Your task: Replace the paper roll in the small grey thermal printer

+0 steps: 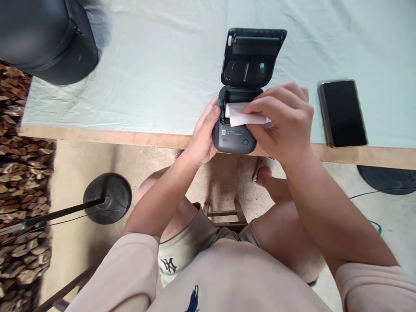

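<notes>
A small dark grey label printer (234,141) sits at the near edge of a bench (156,78) covered in pale cloth, its hinged lid (252,54) thrown back and standing open toward the far side. The person's left hand (204,136) clasps the printer's left flank, thumb pressed on the upper corner of the body. The right hand (286,123) pinches a white paper roll (238,113) between fingers and thumb, holding it over the open bay with its loose end trailing toward the right. The front panel shows a small label and a round button, though the print is too small to read. The right hand covers the printer's right side and most of the roll, so how far the roll sits in the bay cannot be told. A black phone (342,112) lies face up to the right, well apart from the printer, its lower end at the bench's wooden edge strip. A black rounded case (45,39) is cut off at the upper left corner. Open cloth stretches left and beyond the printer. Below the bench edge, a round black stand base (107,198) rests on the floor beside stacked firewood (22,173).
</notes>
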Demonstrator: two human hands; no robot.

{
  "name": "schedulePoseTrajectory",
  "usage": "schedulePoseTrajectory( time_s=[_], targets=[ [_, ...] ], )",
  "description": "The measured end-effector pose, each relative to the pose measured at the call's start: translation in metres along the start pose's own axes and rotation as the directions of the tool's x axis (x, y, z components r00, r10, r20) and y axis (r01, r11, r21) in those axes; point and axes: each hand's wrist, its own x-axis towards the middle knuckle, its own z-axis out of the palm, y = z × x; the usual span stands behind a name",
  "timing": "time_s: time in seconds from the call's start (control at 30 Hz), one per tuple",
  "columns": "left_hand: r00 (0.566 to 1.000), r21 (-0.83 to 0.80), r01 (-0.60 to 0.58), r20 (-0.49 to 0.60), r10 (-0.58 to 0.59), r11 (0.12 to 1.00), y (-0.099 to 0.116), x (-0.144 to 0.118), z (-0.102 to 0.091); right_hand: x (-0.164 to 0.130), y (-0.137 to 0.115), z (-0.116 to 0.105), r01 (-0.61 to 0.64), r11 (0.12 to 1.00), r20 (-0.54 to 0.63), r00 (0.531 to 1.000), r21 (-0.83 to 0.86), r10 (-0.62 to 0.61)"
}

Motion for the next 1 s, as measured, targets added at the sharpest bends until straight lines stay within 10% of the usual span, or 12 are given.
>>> schedulePoseTrajectory(
  time_s=[0.1,0.3,0.5,0.77,1.0],
  targets=[
    [1.000,0.045,0.024,0.014,-0.024,0.999,0.003,-0.002,-0.004,-0.004,-0.005,0.000,0.074,0.993,0.052,0.995,0.089,-0.079],
    [0.990,0.150,0.043,0.126,-0.062,0.988,0.001,0.000,-0.013,0.000,0.021,0.014,-0.063,0.952,-0.367,0.913,0.299,0.175],
    [0.982,0.206,0.040,0.174,-0.077,0.978,-0.007,0.007,-0.023,0.009,0.044,0.015,-0.070,0.768,-0.249,0.924,0.636,0.290],
    [0.996,0.038,0.089,0.009,-0.089,0.995,0.010,-0.007,-0.002,-0.005,0.000,0.014,-0.362,0.829,0.190,0.932,0.425,0.310],
    [0.988,-0.027,0.144,-0.048,-0.145,0.989,0.007,-0.005,0.002,-0.005,0.001,0.009,-0.354,0.878,0.149,0.935,0.322,0.322]
  ],
)
